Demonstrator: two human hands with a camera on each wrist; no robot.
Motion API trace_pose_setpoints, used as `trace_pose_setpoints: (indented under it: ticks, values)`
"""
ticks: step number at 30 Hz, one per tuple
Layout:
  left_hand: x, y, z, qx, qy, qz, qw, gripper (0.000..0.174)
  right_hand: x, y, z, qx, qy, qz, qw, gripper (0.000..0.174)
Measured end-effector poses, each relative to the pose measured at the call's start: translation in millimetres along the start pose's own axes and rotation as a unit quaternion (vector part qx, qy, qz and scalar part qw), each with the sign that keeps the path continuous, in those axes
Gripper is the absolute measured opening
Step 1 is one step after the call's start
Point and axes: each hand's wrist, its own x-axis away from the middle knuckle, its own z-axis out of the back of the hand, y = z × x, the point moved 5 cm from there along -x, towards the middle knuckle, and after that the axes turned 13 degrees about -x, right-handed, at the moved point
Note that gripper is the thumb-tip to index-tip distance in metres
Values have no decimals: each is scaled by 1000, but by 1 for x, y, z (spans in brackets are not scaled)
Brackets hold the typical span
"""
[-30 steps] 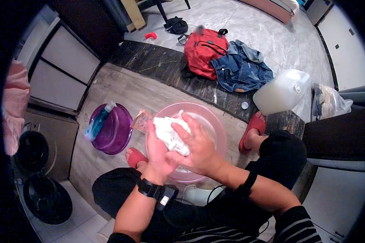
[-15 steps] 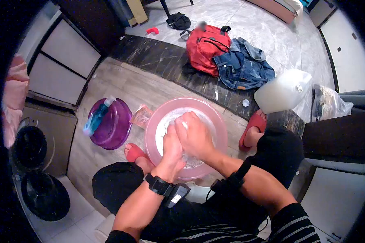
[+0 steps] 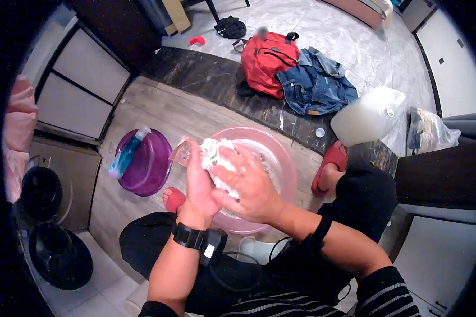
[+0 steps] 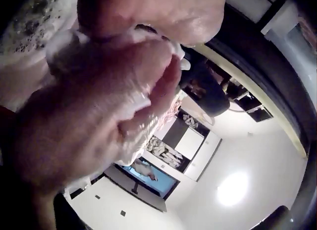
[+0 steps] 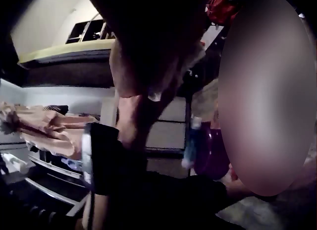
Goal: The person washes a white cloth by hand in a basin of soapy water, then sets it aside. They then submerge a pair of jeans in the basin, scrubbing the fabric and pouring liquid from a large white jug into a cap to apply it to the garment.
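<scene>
A wet, crumpled white cloth (image 3: 215, 151) is squeezed between my two hands above a pink basin (image 3: 286, 171) of sudsy water. My left hand (image 3: 200, 185) holds it from the left and below, palm turned inward. Over its top lies my right hand (image 3: 251, 185), fingers bent across the folds. White suds cling to the right fingers. In the left wrist view, wet fingers (image 4: 94, 101) curl close around bits of the white cloth, and the other hand (image 4: 158, 14) presses in above. The right wrist view is dark, with a blurred patch covering its right side.
Left of the basin, a purple basin (image 3: 156, 177) holds a blue bottle (image 3: 127, 154). A small packet (image 3: 180, 153) lies between the basins. Beyond are a red backpack (image 3: 267, 63), a denim garment (image 3: 320, 87) and a white jug (image 3: 369, 116). Red slippers (image 3: 333, 161) flank the pink basin.
Both hands dipped low into the basin with the cloth half a second ago, closed together. Now they are raised again, and the white cloth shows between them, more bunched and sudsy.
</scene>
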Motion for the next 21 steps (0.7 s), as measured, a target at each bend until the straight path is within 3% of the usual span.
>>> trace_pose_setpoints:
  ticks: [1,4,7,8,10,11,13,16,17,18,19,20,21]
  values:
    - [1,-6,-5,-45,56,55,996,46,4,3,-5,1,8,10,1000,37]
    - [2,-22,8,-70,58,43,995,39,3,8,-9,24,11,29,999,36]
    - [6,-32,1,-112,175,77,975,40,-11,22,-8,34,-17,-59,998,29]
    - [8,-32,-1,-145,213,83,963,42,-14,35,-7,20,-1,-153,988,27]
    - [-1,-46,16,-191,201,70,958,42,-13,61,-5,-6,34,-337,941,25]
    - [1,-47,14,-242,185,74,950,42,-12,69,-3,-127,67,-365,920,25]
    - [0,-47,11,-283,119,77,949,47,-8,88,2,-361,135,-399,832,26]
    - [-4,-25,3,-136,38,39,989,48,-4,92,3,-662,215,-404,594,27]
    - [-3,-18,-1,-103,52,54,992,46,0,79,10,-598,206,-446,634,24]
    - [-6,-16,0,-87,65,49,993,45,0,71,13,-452,181,-388,783,24]
    - [-9,-14,0,-71,78,42,994,45,-2,56,12,-284,148,-311,895,25]
    - [-11,-12,1,-54,89,35,994,44,-3,41,10,-102,109,-219,964,26]
    - [-11,-16,4,-68,97,44,992,44,-2,29,9,-44,91,-152,983,25]
